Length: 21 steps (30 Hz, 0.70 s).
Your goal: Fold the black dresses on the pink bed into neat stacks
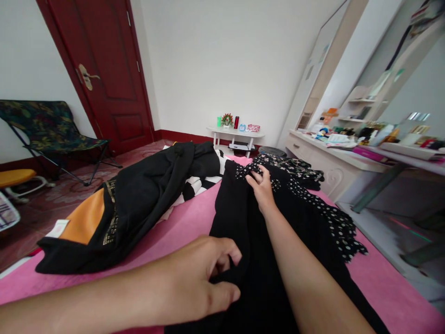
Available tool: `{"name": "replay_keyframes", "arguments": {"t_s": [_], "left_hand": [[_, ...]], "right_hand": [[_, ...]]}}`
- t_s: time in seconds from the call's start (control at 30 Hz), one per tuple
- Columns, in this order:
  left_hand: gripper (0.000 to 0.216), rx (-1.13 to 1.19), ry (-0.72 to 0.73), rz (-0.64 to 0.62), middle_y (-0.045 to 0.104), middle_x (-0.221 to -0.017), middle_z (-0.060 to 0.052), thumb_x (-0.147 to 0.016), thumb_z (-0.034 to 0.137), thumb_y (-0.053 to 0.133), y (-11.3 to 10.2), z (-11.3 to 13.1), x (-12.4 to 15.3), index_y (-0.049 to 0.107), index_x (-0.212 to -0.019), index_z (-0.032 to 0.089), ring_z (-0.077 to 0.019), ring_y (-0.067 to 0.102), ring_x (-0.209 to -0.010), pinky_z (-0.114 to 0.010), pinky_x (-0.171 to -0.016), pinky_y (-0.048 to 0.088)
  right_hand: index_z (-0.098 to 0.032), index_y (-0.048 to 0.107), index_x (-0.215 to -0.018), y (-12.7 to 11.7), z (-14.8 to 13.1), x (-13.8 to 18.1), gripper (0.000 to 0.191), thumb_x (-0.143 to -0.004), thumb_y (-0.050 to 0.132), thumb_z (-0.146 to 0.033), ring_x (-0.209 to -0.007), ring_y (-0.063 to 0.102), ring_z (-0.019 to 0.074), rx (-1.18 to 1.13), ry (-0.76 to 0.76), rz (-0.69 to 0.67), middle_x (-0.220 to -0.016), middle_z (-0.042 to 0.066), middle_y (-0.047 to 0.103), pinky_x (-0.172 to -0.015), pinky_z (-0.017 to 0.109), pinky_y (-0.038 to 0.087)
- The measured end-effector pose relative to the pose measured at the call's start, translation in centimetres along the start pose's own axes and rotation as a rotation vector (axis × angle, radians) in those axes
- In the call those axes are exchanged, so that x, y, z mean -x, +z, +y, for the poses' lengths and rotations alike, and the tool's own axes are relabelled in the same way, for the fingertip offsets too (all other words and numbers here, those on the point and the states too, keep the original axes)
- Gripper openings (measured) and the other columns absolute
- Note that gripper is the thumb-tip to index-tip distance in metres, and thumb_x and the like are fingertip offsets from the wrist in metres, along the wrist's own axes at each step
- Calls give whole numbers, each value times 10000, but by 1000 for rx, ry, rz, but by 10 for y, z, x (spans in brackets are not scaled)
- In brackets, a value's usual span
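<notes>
A black garment (267, 269) with a white-dotted black part at its top and right side lies spread on a pink cover (194, 218). My left hand (212, 273) is over its near left edge, thumb and curled fingers apart; black fabric shows between them. Farther up, my right hand (263, 188) rests on the dotted fabric (245, 171) near the garment's top, its fingers apart. The dotted sleeve (333, 213) stretches toward the right edge of the cover. Just beyond it lies a folded black floral cloth (295, 167).
Left of the garment is a pile of black clothing (146, 190) with an orange lining, over black-and-white cloth (200, 184). A cluttered dresser (313, 148) stands at right, a small white table (236, 133) at the back, and a folding chair (52, 125) by the red door (107, 60).
</notes>
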<state>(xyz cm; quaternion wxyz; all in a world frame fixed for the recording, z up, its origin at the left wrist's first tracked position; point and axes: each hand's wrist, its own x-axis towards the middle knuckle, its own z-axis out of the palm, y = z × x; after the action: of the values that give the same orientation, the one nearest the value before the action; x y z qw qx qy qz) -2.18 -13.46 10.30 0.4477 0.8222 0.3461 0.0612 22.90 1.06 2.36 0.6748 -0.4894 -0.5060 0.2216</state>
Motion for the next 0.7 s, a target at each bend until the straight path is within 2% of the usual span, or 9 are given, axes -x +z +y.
{"name": "replay_keyframes", "arguments": {"t_s": [0.07,0.23,0.3,0.37,0.47,0.5,0.53,0.6,0.7], "left_hand": [[383,-81,35,-132,598,-841,-8,-738,326,613,10,1,-12,595,-1106,221,-143,548,-687,-212,-555,411],[271,-34,116,-761,600,-665,-19,-730,244,621,18,5,-59,669,-976,141,-159,596,-569,-228,-486,459],[226,104,85,-777,613,-671,-24,-796,321,568,12,6,-84,667,-882,137,-149,608,-540,-245,-503,494],[230,138,166,-411,644,-750,-40,-850,300,486,2,0,-113,652,-889,145,-148,634,-601,-270,-583,526],[335,-38,361,519,633,-1037,-72,-825,92,397,-12,-29,-151,593,-1082,182,-182,614,-954,-340,-872,496],[422,-105,375,716,591,-1141,-79,-795,38,384,-14,-43,-161,555,-1148,193,-192,556,-1080,-362,-964,445],[500,-162,357,818,547,-1212,-81,-761,-4,379,-16,-57,-169,523,-1195,198,-200,499,-1160,-377,-1020,400],[618,-213,265,862,493,-1272,-91,-692,-59,376,-16,-82,-179,477,-1248,193,-214,445,-1219,-394,-1054,368],[700,-167,174,849,476,-1275,-99,-641,-90,361,-13,-100,-182,442,-1281,182,-211,439,-1230,-388,-1063,367]], "right_hand": [[-229,373,-1308,-7,8,-2,630,-752,603,-416,-1149,551,213,143,24,39,-1198,107,618,-960,372,426],[-206,478,-1236,-23,26,-3,535,-781,524,-483,-940,650,233,417,199,184,-1012,88,687,-878,376,472],[-195,448,-1246,-25,27,-1,537,-784,516,-460,-803,679,207,361,220,217,-923,67,700,-782,346,512],[-181,401,-1261,-27,26,0,536,-799,496,-435,-662,678,177,267,181,269,-834,43,700,-664,301,529],[-181,376,-1253,-39,24,-1,481,-821,450,-379,-564,654,144,253,92,437,-820,30,685,-547,245,516],[-188,377,-1248,-46,25,-3,465,-819,443,-354,-574,654,139,288,87,519,-877,42,679,-533,238,517],[-197,372,-1251,-54,27,-6,465,-812,444,-328,-600,658,135,325,104,602,-968,64,663,-526,235,523],[-219,328,-1290,-70,31,-11,526,-789,470,-294,-660,668,132,348,208,710,-1166,112,582,-518,232,539],[-238,249,-1353,-83,37,-16,684,-755,573,-311,-608,653,113,238,431,621,-1165,114,561,-476,234,548]]}}
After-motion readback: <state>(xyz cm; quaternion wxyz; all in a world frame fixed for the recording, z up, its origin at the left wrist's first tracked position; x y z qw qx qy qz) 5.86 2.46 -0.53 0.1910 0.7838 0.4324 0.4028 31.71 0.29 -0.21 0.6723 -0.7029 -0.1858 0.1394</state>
